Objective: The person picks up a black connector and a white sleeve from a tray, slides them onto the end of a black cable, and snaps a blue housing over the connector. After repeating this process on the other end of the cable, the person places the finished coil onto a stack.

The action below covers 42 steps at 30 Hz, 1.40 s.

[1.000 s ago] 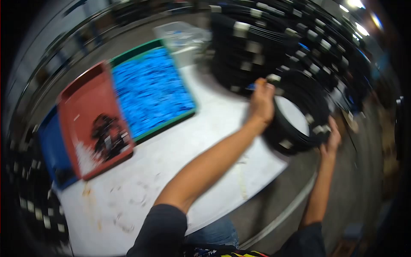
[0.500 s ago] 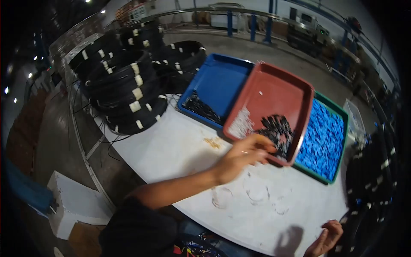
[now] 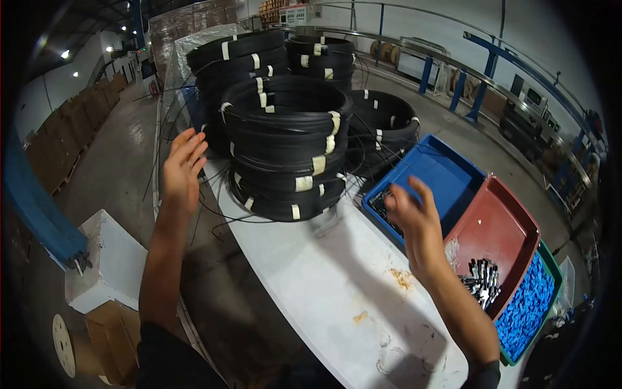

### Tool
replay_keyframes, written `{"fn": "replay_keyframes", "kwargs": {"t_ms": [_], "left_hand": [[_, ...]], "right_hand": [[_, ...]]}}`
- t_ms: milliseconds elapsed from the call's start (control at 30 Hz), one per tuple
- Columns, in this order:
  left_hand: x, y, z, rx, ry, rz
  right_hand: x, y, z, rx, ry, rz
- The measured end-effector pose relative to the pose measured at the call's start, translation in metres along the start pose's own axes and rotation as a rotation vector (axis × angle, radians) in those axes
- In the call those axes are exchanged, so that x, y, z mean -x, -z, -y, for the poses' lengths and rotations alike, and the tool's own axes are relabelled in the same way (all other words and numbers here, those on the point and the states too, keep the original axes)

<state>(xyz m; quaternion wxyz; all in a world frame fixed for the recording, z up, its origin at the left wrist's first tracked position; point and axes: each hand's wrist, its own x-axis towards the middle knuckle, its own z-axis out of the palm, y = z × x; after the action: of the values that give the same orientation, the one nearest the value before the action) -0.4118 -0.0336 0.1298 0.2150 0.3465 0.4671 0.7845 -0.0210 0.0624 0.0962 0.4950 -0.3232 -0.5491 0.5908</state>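
Observation:
My left hand (image 3: 184,170) is raised at the left of a tall stack of black cable coils (image 3: 288,146), fingers stretched out and holding nothing. In front of the blue tray (image 3: 447,170), my right hand (image 3: 418,227) is up with its fingers apart and nothing in them. The stacked coils are bound with short pale tape bands and stand between my two hands, apart from both. Small black pieces (image 3: 391,202) lie in the near corner of the blue tray, partly hidden by my right hand.
A red tray (image 3: 518,223) holds black-and-silver pieces (image 3: 481,282) and white bits. Many blue pieces (image 3: 528,311) fill a green tray (image 3: 556,259). More coils (image 3: 382,123) stand behind. Yellowish scraps (image 3: 402,279) lie on the white table (image 3: 291,272). A white box (image 3: 107,259) sits left.
The view has swung left toward the coils. My left hand has left the red tray and risen beside the stack. My right hand has come up in front of the blue tray.

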Motion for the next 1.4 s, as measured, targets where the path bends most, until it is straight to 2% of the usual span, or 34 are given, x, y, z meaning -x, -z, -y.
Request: {"fn": "replay_keyframes", "kwargs": {"t_ms": [100,167,267,400,500,567,633,700,767,833,867,900,933,967,1033,1100,1167,1233,1300,1400], "left_hand": [[-0.061,0.001,0.007,-0.079,0.004,0.0],[-0.1,-0.004,0.011,-0.147,0.09,0.035],[-0.151,-0.017,0.018,-0.349,0.071,0.167],[-0.168,-0.048,0.031,-0.233,0.14,0.211],[-0.173,-0.045,0.032,-0.189,0.122,0.26],[-0.149,-0.049,0.023,-0.182,0.104,0.234],[-0.124,-0.047,0.013,-0.353,-0.132,0.239],[-0.067,-0.056,-0.008,-0.171,-0.192,0.232],[-0.027,-0.051,-0.016,0.082,-0.322,0.307],[0.002,-0.024,-0.018,0.226,-0.314,0.457],[0.024,-0.025,-0.014,0.368,-0.266,0.382],[0.049,-0.028,-0.002,0.369,-0.219,0.385],[0.072,-0.033,0.01,0.234,-0.265,0.406],[0.092,-0.036,0.021,0.105,-0.322,0.436],[0.142,-0.022,0.052,-0.108,-0.434,0.497],[0.207,-0.015,0.073,-0.052,-0.213,0.449],[0.27,-0.018,0.08,-0.112,-0.105,0.421],[0.315,-0.028,0.075,-0.062,0.088,0.409],[0.339,-0.03,0.075,-0.059,0.139,0.433],[0.35,-0.041,0.054,-0.243,0.15,0.614]], "right_hand": [[-0.09,-0.053,0.008,-0.054,-0.049,-0.111],[-0.137,-0.077,0.006,0.0,-0.05,-0.137],[-0.155,-0.114,0.03,-0.029,-0.119,-0.182],[-0.179,-0.135,0.025,0.167,-0.099,-0.193],[-0.183,-0.138,0.021,0.023,-0.064,-0.173],[-0.186,-0.133,0.015,0.043,-0.054,-0.224],[-0.179,-0.12,0.011,0.058,-0.048,-0.285],[-0.146,-0.099,0.02,-0.108,0.007,-0.078],[-0.105,-0.082,0.033,-0.183,0.096,-0.011],[-0.072,-0.061,0.034,-0.344,0.16,0.025],[-0.058,-0.05,0.032,-0.317,0.178,0.027],[-0.038,-0.038,0.026,-0.287,0.18,0.024],[-0.017,-0.023,0.021,-0.118,0.161,0.046],[0.002,-0.016,0.006,-0.115,0.244,0.092],[0.048,0.01,-0.006,0.031,0.251,0.075],[0.092,0.036,-0.019,0.097,0.224,0.083],[0.131,0.067,-0.028,0.114,0.127,0.094],[0.167,0.081,-0.033,0.1,0.061,-0.052],[0.197,0.094,-0.03,0.074,-0.022,-0.13],[0.239,0.112,-0.027,0.091,-0.067,-0.202]]}}
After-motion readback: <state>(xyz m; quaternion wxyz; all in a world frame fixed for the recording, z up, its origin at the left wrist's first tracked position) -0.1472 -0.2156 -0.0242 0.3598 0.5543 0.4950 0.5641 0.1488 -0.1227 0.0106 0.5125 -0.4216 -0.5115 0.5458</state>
